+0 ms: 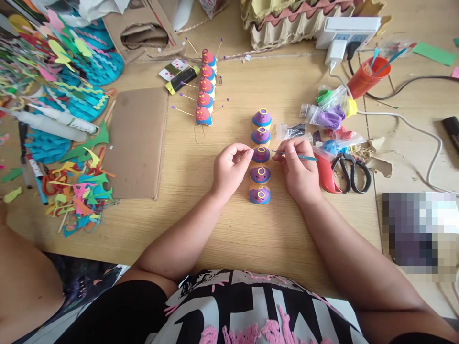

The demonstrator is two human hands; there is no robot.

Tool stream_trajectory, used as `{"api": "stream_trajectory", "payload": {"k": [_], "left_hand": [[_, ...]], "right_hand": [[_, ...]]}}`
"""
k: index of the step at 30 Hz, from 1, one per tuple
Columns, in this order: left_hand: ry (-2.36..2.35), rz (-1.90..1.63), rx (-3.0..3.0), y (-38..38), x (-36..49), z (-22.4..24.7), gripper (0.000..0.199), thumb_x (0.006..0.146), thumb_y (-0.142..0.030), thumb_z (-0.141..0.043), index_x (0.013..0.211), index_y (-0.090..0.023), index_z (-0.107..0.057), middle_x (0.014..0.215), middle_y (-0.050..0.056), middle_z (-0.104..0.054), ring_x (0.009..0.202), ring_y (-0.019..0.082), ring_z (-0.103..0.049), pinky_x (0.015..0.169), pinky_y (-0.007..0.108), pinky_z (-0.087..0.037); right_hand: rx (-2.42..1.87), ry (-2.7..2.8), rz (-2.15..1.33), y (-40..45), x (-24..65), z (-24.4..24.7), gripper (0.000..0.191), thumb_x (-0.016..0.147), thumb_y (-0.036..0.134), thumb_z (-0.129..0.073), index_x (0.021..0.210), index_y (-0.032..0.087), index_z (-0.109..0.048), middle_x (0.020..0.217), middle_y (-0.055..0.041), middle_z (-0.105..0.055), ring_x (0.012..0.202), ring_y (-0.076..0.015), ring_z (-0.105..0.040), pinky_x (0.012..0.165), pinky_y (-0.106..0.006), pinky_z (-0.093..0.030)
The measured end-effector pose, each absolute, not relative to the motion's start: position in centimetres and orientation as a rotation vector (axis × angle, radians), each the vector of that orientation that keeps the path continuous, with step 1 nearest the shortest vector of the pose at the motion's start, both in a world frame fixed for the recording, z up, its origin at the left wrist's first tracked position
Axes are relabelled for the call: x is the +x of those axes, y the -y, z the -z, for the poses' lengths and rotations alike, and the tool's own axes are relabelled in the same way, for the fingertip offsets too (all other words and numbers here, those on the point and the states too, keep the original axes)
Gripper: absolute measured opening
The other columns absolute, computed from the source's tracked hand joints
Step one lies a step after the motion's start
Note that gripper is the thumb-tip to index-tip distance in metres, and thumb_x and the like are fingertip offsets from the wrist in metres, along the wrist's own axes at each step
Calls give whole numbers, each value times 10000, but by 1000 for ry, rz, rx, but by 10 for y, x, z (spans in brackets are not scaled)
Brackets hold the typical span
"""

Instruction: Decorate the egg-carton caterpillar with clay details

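A row of several purple and blue egg-carton bumps (260,175) with yellow rings on top stands upright across the table in front of me. At its left side is my left hand (231,169), thumb and index finger pinched by the middle bump; whatever they hold, if anything, is too small to make out. My right hand (299,169), to the right of the row, holds a thin blue tool (307,157), its tip pointing left toward the middle bump. Further back stands a similar row of red and blue bumps (205,86) with purple-tipped sticks.
Brown cardboard (138,143) lies at the left, beside colourful paper scraps (81,200). Scissors (351,173) and bagged clay (330,117) are right of my right hand. A red cup (367,79), a power strip (349,31) and cables are at back right. Another person's arm (27,282) shows at lower left.
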State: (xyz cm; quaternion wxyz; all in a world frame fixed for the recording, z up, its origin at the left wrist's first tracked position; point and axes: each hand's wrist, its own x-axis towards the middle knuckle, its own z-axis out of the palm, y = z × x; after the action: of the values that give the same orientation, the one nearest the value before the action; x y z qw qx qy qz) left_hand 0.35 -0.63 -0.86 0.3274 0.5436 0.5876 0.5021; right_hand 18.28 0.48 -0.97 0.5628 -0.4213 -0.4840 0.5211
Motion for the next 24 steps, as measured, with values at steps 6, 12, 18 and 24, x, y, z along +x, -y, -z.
{"api": "stream_trajectory", "payload": {"k": [6,12,18,24], "left_hand": [[-1482,-1288,1432,8,3,7,43,919,-238,-753,904,-212,-724,872,2,-758,781,116,-652,760,239,-527],[-1484,-1267,1447,8,0,4,57,912,-188,-752,869,-215,-726,859,-4,-766,748,121,-634,742,258,-520],[-1488,-1235,1466,8,-1,5,49,905,-206,-756,866,-220,-731,860,-1,-763,745,128,-624,751,276,-518],[-1505,-1229,1480,8,1,5,83,894,-222,-779,839,-222,-718,836,-7,-753,753,132,-637,753,279,-526]], "right_hand": [[-959,1137,-1232,-5,183,11,356,963,636,-684,946,288,-610,961,9,-639,872,-141,-623,855,-313,-616],[-1003,1137,-1220,-6,182,9,393,943,669,-686,925,288,-589,960,2,-628,900,-161,-618,874,-345,-631],[-990,1127,-1223,-6,182,7,374,946,645,-698,918,293,-578,954,2,-615,896,-160,-607,861,-336,-631],[-1013,1113,-1231,-5,181,5,409,916,675,-718,916,288,-587,956,0,-628,898,-162,-610,865,-338,-634]]}}
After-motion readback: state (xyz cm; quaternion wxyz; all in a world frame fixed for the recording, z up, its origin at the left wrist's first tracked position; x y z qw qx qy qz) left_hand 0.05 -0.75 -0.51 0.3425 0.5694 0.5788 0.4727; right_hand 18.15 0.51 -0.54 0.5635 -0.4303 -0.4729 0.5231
